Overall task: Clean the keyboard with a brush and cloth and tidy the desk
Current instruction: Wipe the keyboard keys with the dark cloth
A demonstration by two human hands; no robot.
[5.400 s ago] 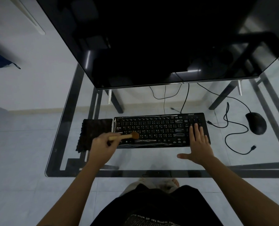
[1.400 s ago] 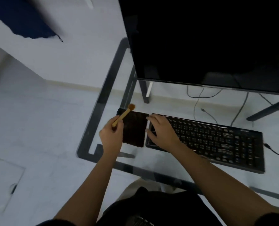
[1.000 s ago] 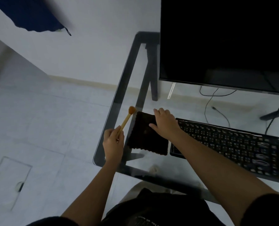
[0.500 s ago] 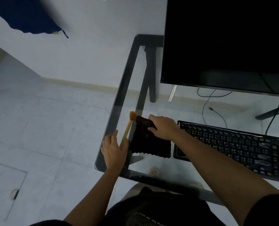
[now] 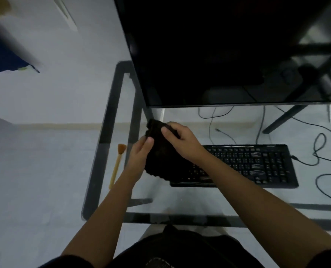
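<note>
Head: left hand (image 5: pixel 140 152), right hand (image 5: pixel 182 142) pinch cloth (image 5: pixel 161 163).

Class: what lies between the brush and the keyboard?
Head view: the left hand, gripping the dark cloth, lies between brush and keyboard.

Open glass is left between the near edge of the desk (image 5: pixel 180 218) and the keyboard (image 5: pixel 257 165), whose left end is overhung by the held cloth (image 5: pixel 160 159). The rear is capped by the monitor (image 5: pixel 218 55), the left strip taken by the brush (image 5: pixel 117 165), the right crossed by cables (image 5: pixel 319 151).
</note>
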